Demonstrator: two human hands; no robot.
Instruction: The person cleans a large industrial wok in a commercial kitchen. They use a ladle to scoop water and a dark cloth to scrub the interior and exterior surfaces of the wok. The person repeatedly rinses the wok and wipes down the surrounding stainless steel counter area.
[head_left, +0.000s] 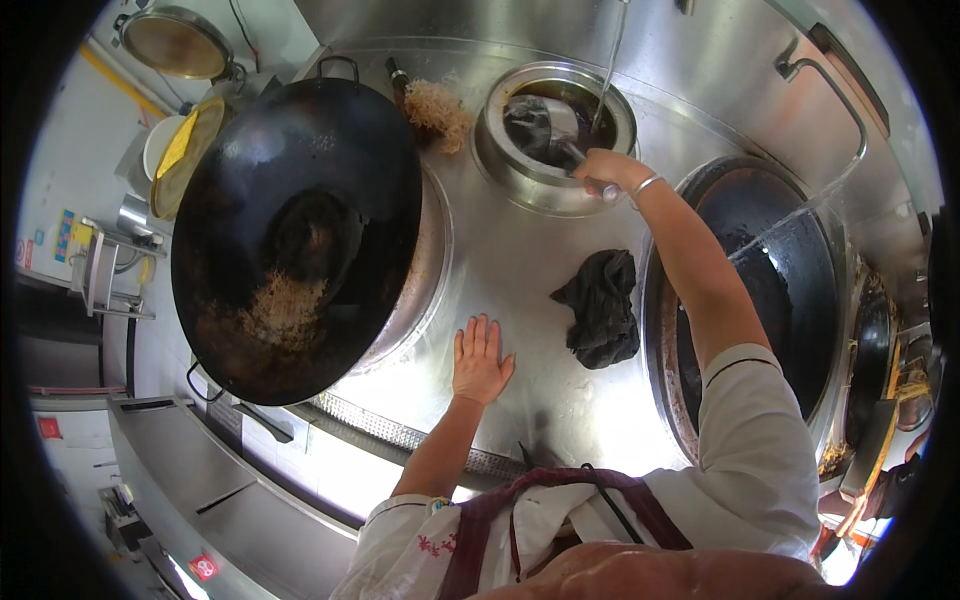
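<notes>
My right hand (609, 174) grips the handle of a metal spatula (564, 126), whose broad blade is inside a round steel pot (517, 174) of dark liquid at the top centre. A thin stream of water runs down into that pot. My left hand (481, 367) rests palm down, fingers spread, on the steel worktop (517, 277), holding nothing. To its right lies a crumpled dark cloth (604, 309). On the left a large black wok (225, 180) stands tilted, with a scrubbing brush's frayed bristles (285, 309) or similar fibres, which I cannot tell apart, low inside it.
A dark-handled brush with frayed bristles (437, 112) lies behind the wok. On the right sits another large wok (802, 300), with water from a bent faucet (847, 112) falling into it. Further right stands a smaller wok (870, 352). Steel counters (187, 450) are at lower left.
</notes>
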